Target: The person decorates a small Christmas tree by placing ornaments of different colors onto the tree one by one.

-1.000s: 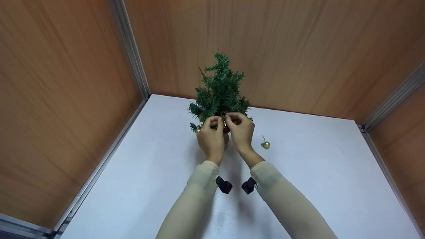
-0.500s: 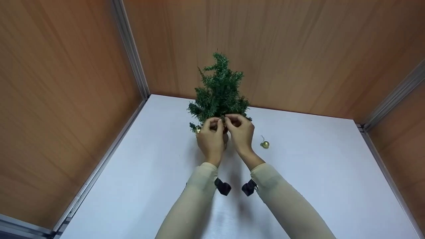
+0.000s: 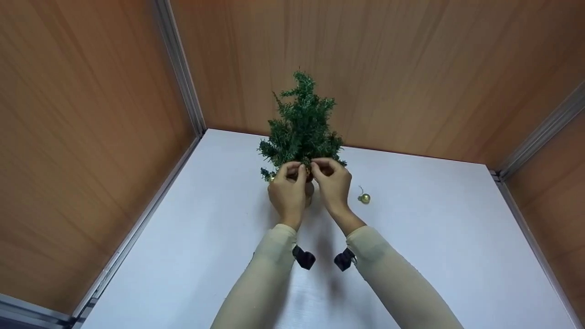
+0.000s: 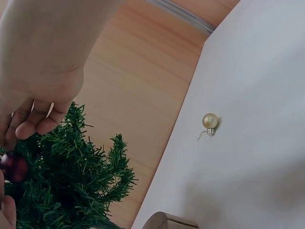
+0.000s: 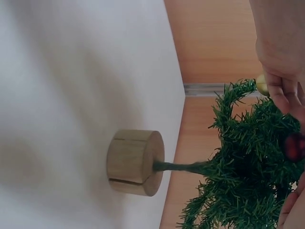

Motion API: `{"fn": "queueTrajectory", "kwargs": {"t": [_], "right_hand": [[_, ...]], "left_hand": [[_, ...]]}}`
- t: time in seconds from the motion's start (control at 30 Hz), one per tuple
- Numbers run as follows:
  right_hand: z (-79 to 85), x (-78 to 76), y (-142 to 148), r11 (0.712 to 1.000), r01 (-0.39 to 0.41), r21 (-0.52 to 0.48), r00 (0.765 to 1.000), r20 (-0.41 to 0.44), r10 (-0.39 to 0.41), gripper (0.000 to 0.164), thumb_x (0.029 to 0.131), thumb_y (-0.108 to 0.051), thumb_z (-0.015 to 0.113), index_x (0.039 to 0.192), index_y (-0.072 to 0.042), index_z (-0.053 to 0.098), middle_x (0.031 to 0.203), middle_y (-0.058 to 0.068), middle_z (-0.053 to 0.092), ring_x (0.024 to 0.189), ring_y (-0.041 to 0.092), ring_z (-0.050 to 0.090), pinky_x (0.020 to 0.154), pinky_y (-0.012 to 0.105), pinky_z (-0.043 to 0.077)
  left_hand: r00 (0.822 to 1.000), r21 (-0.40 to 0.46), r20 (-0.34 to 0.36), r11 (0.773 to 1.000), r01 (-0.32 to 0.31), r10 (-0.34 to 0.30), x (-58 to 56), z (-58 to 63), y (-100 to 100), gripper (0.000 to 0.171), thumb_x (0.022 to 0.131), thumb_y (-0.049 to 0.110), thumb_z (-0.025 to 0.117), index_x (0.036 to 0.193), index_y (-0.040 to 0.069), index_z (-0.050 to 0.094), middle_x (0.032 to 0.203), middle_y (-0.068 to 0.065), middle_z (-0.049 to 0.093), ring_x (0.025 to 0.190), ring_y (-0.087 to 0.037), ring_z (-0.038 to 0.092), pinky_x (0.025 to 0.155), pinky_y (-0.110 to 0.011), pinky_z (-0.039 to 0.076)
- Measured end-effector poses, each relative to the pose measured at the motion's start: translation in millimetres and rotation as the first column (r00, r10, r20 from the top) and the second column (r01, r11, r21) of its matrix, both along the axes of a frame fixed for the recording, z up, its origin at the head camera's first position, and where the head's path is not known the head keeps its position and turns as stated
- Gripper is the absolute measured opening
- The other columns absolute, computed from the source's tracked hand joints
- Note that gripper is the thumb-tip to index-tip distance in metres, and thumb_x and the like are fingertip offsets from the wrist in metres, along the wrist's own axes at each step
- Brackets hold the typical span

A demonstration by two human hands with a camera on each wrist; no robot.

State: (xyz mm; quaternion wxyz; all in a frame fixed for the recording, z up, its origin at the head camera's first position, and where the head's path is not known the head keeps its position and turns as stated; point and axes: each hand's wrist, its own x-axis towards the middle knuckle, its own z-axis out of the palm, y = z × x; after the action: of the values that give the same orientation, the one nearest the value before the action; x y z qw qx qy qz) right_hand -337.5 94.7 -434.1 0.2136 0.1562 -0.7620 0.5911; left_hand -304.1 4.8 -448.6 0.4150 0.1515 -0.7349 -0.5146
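A small green Christmas tree (image 3: 305, 123) stands on a round wooden base (image 5: 133, 162). My left hand (image 3: 288, 194) and right hand (image 3: 335, 185) meet at its lower front branches, each with thumb and fingers pinched together. Between their fingertips hangs a dark red Christmas bauble (image 4: 15, 167), seen against the foliage in both wrist views. Its hanging loop and the branch tip there are mostly hidden by fingers. A gold bauble (image 5: 261, 84) hangs on a low branch at the tree's left, beside my left hand.
Another gold bauble (image 3: 364, 198) with a thin hanging loop lies on the white table (image 3: 434, 237), right of my right hand. Wooden panels (image 3: 402, 73) with metal edge strips (image 3: 183, 68) enclose the table at the back and sides.
Both hands stay at the same branch with only small finger movements. My left hand has shifted slightly left, and the red bauble is more covered in the head view.
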Motion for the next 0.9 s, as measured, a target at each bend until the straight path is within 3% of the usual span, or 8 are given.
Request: {"fn": "queueTrajectory", "kwargs": {"t": [0.3, 0.53, 0.9], "right_hand": [[-3.4, -6.4, 12, 0.999, 0.030, 0.034, 1.000, -0.004, -0.030, 0.007, 0.091, -0.012, 0.071, 0.094, -0.009, 0.076, 0.082, 0.002, 0.073, 0.066, 0.012, 0.060, 0.059, 0.021, 0.046], [-9.3, -15.8, 28, 0.997, 0.070, 0.045, 0.998, 0.000, -0.070, 0.006, 0.090, -0.010, 0.071, 0.093, -0.008, 0.076, 0.082, 0.002, 0.072, 0.066, 0.012, 0.056, 0.058, 0.019, 0.042], [-8.0, -22.9, 45, 0.992, 0.111, 0.057, 0.994, -0.013, -0.111, 0.006, 0.090, -0.011, 0.072, 0.092, -0.008, 0.077, 0.085, 0.003, 0.073, 0.072, 0.012, 0.058, 0.062, 0.020, 0.044]], "left_hand": [[0.999, -0.048, -0.052, 0.999, -0.013, 0.010, 9.1, -0.6, -11, 0.008, 0.091, 0.024, 0.073, 0.094, 0.016, 0.074, 0.082, 0.005, 0.073, 0.060, -0.006, 0.060, 0.056, -0.025, 0.048], [0.992, -0.079, -0.105, 0.994, -0.078, 0.069, 14.4, -1.2, -34, 0.008, 0.092, 0.023, 0.072, 0.093, 0.016, 0.074, 0.079, 0.005, 0.072, 0.059, -0.007, 0.059, 0.056, -0.027, 0.045], [0.989, -0.034, -0.042, 0.989, -0.143, 0.142, 15.6, -6.4, -70, 0.008, 0.093, 0.024, 0.070, 0.093, 0.017, 0.073, 0.080, 0.004, 0.071, 0.052, -0.010, 0.051, 0.052, -0.026, 0.039]]}}
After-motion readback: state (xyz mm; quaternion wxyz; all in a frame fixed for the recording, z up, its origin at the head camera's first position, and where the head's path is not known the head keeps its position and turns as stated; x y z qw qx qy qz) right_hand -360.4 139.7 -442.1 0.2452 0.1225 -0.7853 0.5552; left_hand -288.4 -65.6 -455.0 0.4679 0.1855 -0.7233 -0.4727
